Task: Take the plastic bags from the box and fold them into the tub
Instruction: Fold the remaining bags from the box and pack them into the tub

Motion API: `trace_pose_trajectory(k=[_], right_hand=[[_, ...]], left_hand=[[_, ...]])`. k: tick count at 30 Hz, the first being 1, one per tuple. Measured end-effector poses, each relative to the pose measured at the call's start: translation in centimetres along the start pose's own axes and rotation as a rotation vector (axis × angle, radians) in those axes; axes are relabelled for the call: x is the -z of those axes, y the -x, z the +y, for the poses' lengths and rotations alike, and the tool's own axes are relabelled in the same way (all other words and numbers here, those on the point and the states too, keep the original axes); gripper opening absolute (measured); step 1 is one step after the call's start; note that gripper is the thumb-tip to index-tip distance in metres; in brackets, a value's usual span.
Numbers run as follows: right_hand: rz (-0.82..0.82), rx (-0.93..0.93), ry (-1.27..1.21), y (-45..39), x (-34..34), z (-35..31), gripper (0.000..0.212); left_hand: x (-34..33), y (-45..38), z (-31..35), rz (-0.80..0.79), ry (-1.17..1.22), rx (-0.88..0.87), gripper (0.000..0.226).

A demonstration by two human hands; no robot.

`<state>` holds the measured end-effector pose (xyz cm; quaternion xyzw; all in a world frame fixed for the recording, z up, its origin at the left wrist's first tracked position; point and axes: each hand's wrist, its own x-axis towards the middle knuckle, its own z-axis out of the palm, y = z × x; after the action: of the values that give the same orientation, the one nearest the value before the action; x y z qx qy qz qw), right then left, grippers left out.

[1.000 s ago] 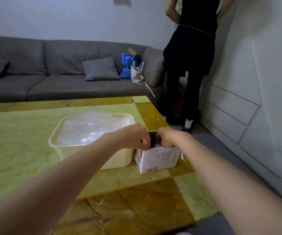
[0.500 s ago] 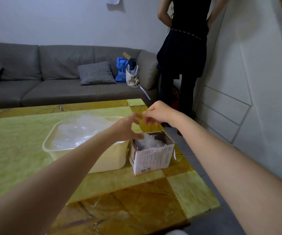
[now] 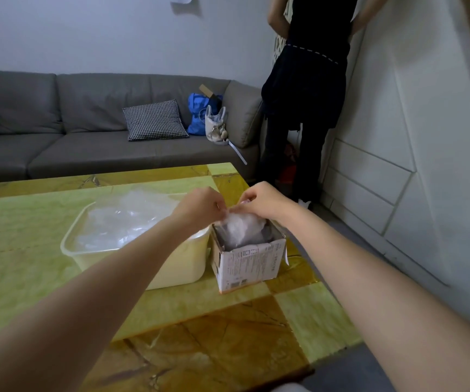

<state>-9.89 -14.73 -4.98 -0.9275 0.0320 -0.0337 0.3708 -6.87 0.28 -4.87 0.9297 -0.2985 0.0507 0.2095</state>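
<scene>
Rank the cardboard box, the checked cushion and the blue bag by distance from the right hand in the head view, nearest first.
1. Cardboard box, right below the right hand, on the table.
2. Blue bag, on the sofa's right end, behind the table.
3. Checked cushion, farther left on the sofa.

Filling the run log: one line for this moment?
left hand: pinching plastic bag | right hand: pinching bag | box: upright beside tub

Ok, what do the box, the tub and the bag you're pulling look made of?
Box: looks like thin printed cardboard, matte, with a bent rim. Tub: cream plastic, smooth, slightly translucent rim. Bag: thin clear plastic film, crinkled and glossy, pinched by both left hand and right hand.
</scene>
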Motion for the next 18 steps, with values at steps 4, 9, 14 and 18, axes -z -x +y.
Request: trace_pose_trajectory(k=[4,9,14,18], right_hand=[[-0.019,-0.01,0.069,1.0,0.3,1.1,0.007],[-0.14,-0.039,0.382,1.5,-1.0,2.6,0.008],[-0.061,-0.005,0.327,0.9,-0.1,0.1,0.023],[0.121,0.021,-0.107,0.3,1.0,-2.9,0.022]], left_hand=[[2.2,-0.3,-1.1,0.121,0.346,0.167,0.011],[4.9,0.0,-1.3,0.322,0.781,0.291,0.009],[5.7,0.4,-1.6,0.345,0.815,0.364,0.007],[5.2,0.7,-2.0,0.344,0.803,0.398,0.003]])
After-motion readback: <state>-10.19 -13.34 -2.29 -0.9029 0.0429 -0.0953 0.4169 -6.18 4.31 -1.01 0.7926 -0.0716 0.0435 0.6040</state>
